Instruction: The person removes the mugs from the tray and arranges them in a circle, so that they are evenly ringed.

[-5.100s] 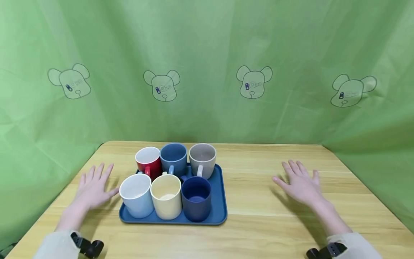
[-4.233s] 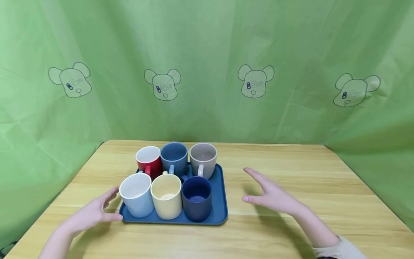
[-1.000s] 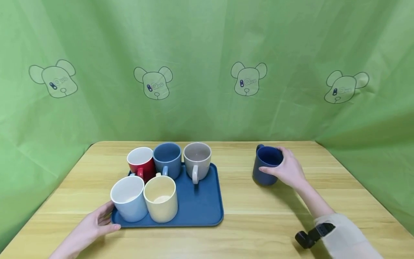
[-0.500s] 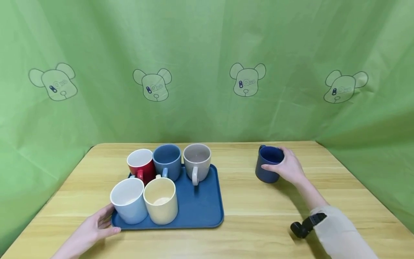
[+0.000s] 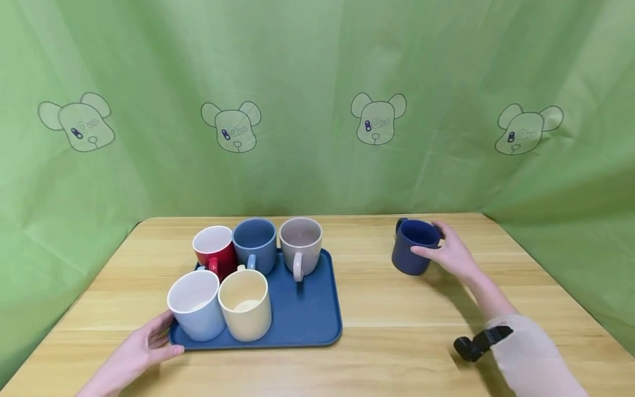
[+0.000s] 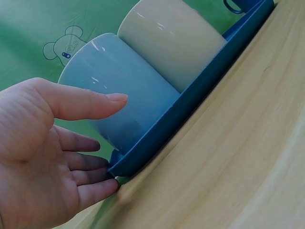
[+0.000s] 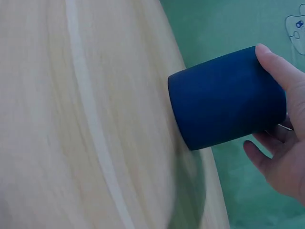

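A: Grip?
B: Right hand (image 5: 450, 255) grasps the navy mug (image 5: 409, 257), now off the tray (image 5: 310, 315), right of it; contact with table (image 5: 387, 353) unclear. Left hand (image 5: 140, 350), fingers loose, touches tray corner.
A: Meaning?
B: One out, five mugs (image 5: 251, 318) remain aboard.

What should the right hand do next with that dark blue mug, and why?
Probably ease the dark blue mug flat onto the table: the right hand grips it beside the tray, with wood beneath, though whether it touches is unclear.
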Demonstrator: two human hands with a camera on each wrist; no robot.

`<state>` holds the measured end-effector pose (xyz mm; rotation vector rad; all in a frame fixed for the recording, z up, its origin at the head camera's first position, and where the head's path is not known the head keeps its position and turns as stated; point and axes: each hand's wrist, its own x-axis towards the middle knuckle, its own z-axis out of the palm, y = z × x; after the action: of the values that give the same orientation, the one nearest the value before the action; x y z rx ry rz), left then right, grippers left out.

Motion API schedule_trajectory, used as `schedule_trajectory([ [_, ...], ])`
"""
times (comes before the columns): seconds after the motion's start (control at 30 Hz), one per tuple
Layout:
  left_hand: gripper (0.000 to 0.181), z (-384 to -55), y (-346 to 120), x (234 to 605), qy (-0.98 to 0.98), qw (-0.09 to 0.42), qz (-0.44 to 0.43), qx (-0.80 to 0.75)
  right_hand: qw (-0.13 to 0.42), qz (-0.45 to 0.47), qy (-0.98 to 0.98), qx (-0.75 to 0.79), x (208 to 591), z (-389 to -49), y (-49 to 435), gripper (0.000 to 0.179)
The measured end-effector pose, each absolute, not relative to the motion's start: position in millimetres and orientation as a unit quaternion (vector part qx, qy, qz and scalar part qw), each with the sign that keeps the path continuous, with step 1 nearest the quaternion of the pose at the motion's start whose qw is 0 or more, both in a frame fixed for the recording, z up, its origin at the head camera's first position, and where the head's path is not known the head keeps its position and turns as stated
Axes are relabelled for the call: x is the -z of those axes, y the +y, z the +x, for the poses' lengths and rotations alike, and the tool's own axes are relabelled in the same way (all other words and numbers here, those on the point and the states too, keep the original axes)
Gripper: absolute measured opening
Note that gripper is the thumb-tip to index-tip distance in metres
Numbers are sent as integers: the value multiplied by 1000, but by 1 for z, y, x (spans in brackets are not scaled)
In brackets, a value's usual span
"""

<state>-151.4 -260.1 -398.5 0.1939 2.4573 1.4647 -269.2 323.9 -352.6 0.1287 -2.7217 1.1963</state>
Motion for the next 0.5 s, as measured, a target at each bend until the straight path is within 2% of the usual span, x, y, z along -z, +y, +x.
schedule_trajectory([
  [0.27, 82, -151, -260, 398, 845, 144, 57, -512, 154, 72, -897, -409, 336, -254, 319, 81],
  [0.5, 83, -150, -259, 398, 841, 120, 71, -523, 235, 122, -859, -438, 322, -242, 285, 56],
])
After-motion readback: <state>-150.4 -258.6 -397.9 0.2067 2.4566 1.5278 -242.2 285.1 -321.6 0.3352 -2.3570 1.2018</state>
